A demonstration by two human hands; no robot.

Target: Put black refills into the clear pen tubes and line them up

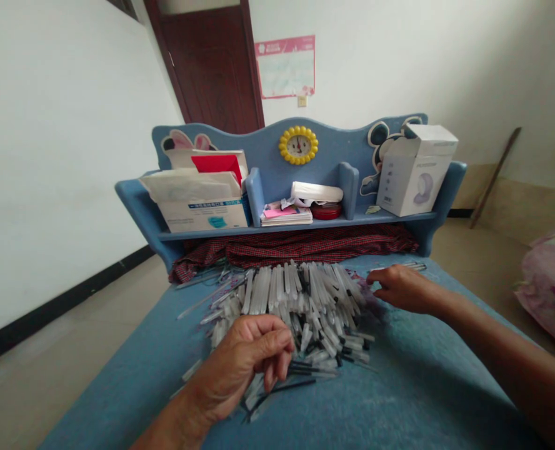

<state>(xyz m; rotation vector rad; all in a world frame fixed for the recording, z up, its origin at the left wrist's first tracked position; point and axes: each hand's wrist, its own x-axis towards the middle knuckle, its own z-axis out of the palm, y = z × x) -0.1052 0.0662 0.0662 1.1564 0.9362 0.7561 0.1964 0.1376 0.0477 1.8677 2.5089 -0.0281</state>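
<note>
A big heap of clear plastic pen barrels and thin black refills (300, 306) lies on a blue desk top (399, 387). My left hand (244, 362) rests on the near edge of the heap, its fingers curled in over some of the pieces; what they grip is hidden. My right hand (399, 289) reaches in from the right and touches the heap's far right edge, fingers bent and pinched together near a few loose barrels (406, 267).
A blue shelf unit (300, 219) stands at the desk's back with a small yellow clock (299, 145), a white box (415, 169), papers and boxes (197, 194) and a red checked cloth (305, 247) beneath. A brown door (212, 62) is behind; a pink bundle (552, 287) lies at right.
</note>
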